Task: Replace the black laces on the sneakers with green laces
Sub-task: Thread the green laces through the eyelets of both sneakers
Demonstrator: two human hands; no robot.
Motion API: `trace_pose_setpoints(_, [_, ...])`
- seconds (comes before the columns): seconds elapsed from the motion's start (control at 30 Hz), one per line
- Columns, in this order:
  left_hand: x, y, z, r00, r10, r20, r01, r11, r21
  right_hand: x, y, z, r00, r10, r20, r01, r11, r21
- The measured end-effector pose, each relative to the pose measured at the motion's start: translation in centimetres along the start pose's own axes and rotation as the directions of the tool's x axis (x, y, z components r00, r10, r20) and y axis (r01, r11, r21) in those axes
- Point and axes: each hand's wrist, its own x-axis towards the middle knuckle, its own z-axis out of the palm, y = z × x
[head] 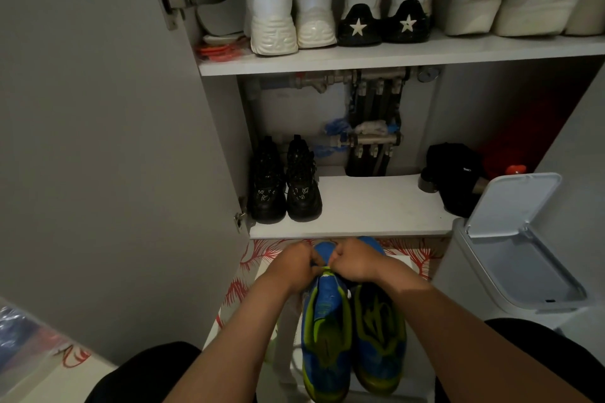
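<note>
hands meet over the left blue-and-green sneaker [325,330]: left hand [294,267] and right hand [355,263] pinching a green lace [326,269], likely to tighten it.

No legible text or labels.

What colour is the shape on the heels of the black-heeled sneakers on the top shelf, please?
White: a star on each black heel, clearest in the head view.

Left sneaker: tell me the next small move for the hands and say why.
Probably draw the green lace snug. Both the left hand and right hand pinch at the top of the left sneaker, where a bit of green shows between them. Whether a knot is formed there cannot be told.
</note>
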Motion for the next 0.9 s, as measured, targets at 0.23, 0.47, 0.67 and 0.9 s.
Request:
trace_pose_setpoints(0.23, [-0.1,0.4,-1.0,0.995,0.019,-0.102,-0.024,0.998,-0.051,-1.0,-1.4,-0.9,0.997,0.008,0.082,-0.011,0.999,0.034])
trace_pose_setpoints(0.47, [-1.4,-0.2,-3.8,0.978,0.075,-0.195,-0.079,0.997,-0.015,-0.9,-2.1,-0.7,0.995,-0.083,0.051,0.058,0.927,0.370])
trace_pose_setpoints(0.67, [-3.6,-2.3,-5.2,0.975,-0.111,-0.191,0.107,0.994,-0.028,-0.2,-1.1,-0.7,0.976,-0.003,-0.218,0.079,0.937,0.341])
trace_pose_setpoints(0.9, [-6.2,-3.4,-6.8,0.961,-0.154,-0.232,0.170,0.984,0.049,-1.7,-1.4,-1.1,0.950,0.028,-0.312,0.012,0.992,0.125])
